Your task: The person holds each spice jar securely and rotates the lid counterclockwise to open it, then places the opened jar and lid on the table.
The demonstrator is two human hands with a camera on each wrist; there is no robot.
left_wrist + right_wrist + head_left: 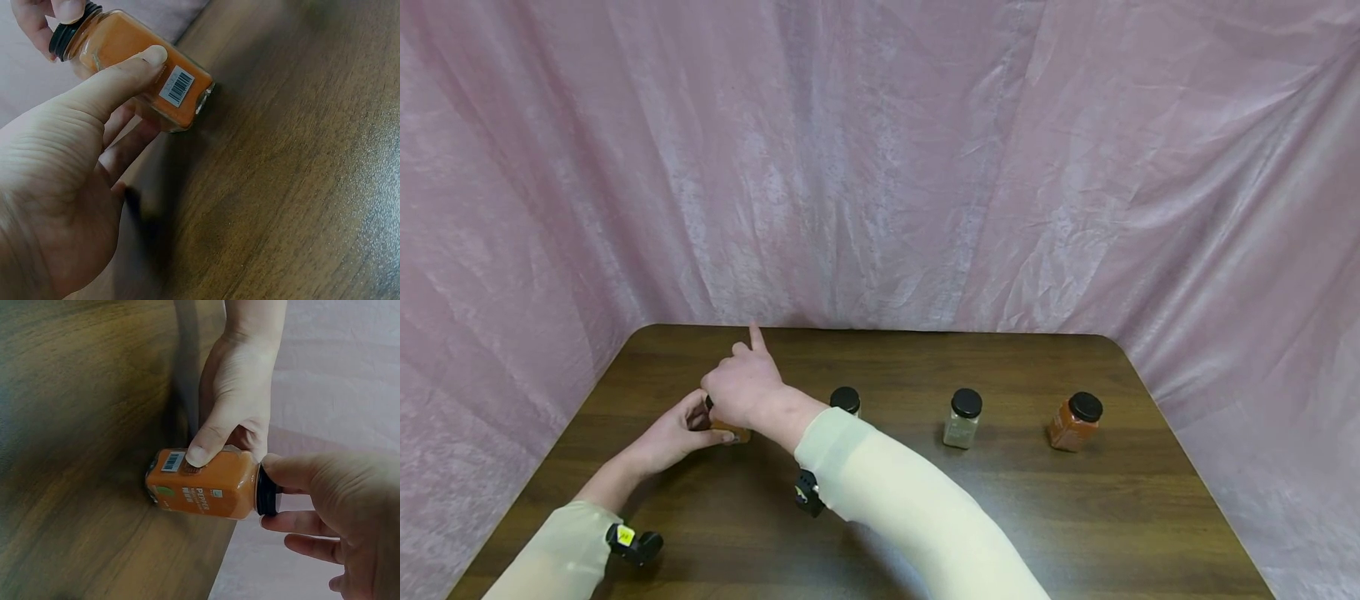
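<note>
Two hands meet on my orange spice jar [203, 484] at the desk's [1000, 517] left: left hand [666, 437] clamps its body, base on the wood, long axis upright; right hand [741, 387] pinches the black cap [265, 490] from above, forefinger lifted

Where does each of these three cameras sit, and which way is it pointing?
Head: worn on the head, looks forward and down at the table, three standing jars, both hands and sleeves.
Left wrist: looks past the left hand gripping the orange spice jar.
Right wrist: looks past the right hand holding the jar's black lid.
Both wrist views share the jar and both hands.
</note>
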